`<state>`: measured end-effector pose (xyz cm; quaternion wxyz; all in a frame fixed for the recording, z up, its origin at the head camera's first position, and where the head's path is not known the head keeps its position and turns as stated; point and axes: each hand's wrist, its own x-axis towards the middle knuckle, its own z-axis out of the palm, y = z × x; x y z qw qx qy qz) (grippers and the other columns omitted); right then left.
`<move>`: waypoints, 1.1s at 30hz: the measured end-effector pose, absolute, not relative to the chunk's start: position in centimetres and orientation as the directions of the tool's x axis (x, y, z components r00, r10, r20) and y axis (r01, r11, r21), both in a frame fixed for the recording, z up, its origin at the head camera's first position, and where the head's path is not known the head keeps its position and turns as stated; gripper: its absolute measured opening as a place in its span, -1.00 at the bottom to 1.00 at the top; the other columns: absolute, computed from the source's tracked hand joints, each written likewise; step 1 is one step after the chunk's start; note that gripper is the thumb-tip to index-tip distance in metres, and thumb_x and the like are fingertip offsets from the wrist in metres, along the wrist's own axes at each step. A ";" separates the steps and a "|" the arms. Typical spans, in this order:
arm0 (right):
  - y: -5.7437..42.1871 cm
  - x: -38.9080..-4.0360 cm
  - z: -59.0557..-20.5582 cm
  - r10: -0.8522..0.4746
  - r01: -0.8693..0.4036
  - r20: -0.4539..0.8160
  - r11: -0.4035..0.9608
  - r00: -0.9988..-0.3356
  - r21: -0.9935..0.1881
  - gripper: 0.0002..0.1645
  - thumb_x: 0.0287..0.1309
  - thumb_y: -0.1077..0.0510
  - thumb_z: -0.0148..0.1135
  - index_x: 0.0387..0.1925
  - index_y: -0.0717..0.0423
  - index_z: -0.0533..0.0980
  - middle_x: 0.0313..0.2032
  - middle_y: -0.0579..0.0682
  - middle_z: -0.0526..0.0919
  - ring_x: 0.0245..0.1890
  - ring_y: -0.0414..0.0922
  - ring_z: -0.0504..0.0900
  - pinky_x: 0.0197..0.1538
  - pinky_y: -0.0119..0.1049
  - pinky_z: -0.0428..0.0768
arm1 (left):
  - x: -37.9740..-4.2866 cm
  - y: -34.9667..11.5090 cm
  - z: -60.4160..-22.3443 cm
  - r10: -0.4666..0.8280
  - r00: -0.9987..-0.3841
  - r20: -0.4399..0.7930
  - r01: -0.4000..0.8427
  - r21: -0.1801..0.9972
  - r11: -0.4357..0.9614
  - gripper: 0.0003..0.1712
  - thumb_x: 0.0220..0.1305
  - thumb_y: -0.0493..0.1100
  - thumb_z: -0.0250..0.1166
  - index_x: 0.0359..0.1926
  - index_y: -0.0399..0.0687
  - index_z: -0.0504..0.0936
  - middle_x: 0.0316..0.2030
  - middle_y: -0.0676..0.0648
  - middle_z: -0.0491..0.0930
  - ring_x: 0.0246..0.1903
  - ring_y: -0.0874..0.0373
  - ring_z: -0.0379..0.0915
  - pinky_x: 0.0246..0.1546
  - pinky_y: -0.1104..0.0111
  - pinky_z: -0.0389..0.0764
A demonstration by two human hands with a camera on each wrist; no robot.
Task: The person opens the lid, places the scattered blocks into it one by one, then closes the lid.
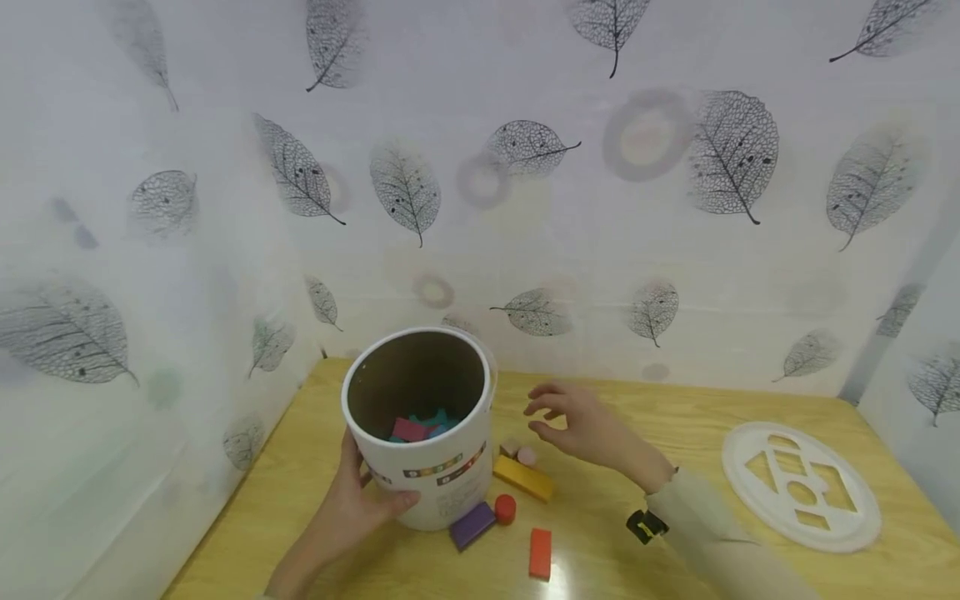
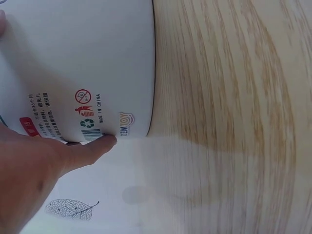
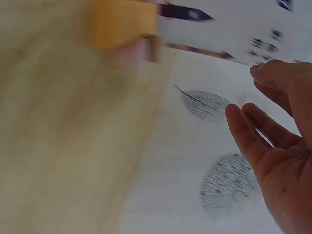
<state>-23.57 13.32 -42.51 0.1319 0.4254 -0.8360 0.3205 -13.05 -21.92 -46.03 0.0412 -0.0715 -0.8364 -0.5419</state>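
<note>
A white, tall round bucket (image 1: pixel 450 492) with printed labels stands on the wooden table, its top uncovered. My left hand (image 1: pixel 348 512) grips its left side, with the thumb (image 2: pixel 100 148) lying along the printed wall. Inside, a pinkish-red block (image 1: pixel 409 430) and teal pieces (image 1: pixel 438 418) show at the bottom. To the right of the bucket, my right hand (image 1: pixel 581 425) hovers with loosely bent fingers, holding nothing. Below it lie a yellow block (image 1: pixel 523 477), a pale pink round piece (image 1: pixel 527 456) and a small brown piece (image 1: pixel 510 447).
In front of the bucket lie a purple block (image 1: pixel 473 526), a red cylinder (image 1: pixel 506 508) and a red-orange block (image 1: pixel 540 553). A white round lid (image 1: pixel 855 533) with shaped cutouts rests at the right. Leaf-patterned sheeting (image 1: pixel 465 267) walls the back and sides.
</note>
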 end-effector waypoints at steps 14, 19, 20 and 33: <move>11.1 -22.8 -46.8 -0.796 -0.784 0.160 0.500 -0.583 -0.368 -0.68 0.37 0.28 0.22 0.10 0.17 0.68 0.10 0.10 0.73 0.13 0.03 0.69 0.28 -0.05 0.67 | -12.9 -21.7 -45.9 0.050 -0.993 0.102 0.114 0.911 0.397 0.54 0.03 -0.03 0.63 0.61 0.46 -0.44 0.65 -0.14 -0.24 0.57 -0.37 -0.13 0.33 -0.45 0.30; 11.8 -22.3 -46.7 -0.749 -0.744 0.137 0.584 -0.648 -0.325 -0.83 0.31 0.21 0.31 -0.13 0.06 0.75 -0.21 -0.08 0.65 -0.21 -0.23 0.58 -0.05 -0.37 0.72 | -12.9 -21.6 -45.9 0.054 -0.993 0.107 0.120 0.911 0.394 0.56 0.00 -0.04 0.64 0.61 0.50 -0.44 0.65 -0.15 -0.24 0.57 -0.39 -0.14 0.32 -0.47 0.30; 12.1 -22.2 -46.6 -0.738 -0.734 0.138 0.595 -0.660 -0.326 -0.88 0.28 0.21 0.34 -0.19 0.07 0.74 -0.27 -0.10 0.61 -0.27 -0.26 0.53 -0.15 -0.41 0.69 | -12.8 -21.6 -45.9 0.055 -0.993 0.107 0.120 0.911 0.395 0.56 0.01 -0.04 0.64 0.61 0.50 -0.45 0.65 -0.15 -0.24 0.57 -0.39 -0.15 0.32 -0.47 0.30; 14.0 -22.5 -47.0 -0.739 -0.735 0.142 0.592 -0.659 -0.330 -0.83 0.03 0.38 0.41 -0.31 0.12 0.72 -0.29 -0.03 0.70 -0.28 -0.17 0.64 -0.18 -0.41 0.72 | -13.0 -21.7 -46.1 0.058 -0.993 0.098 0.113 0.910 0.398 0.53 0.06 -0.04 0.61 0.60 0.53 -0.47 0.66 -0.11 -0.29 0.58 -0.37 -0.17 0.33 -0.47 0.29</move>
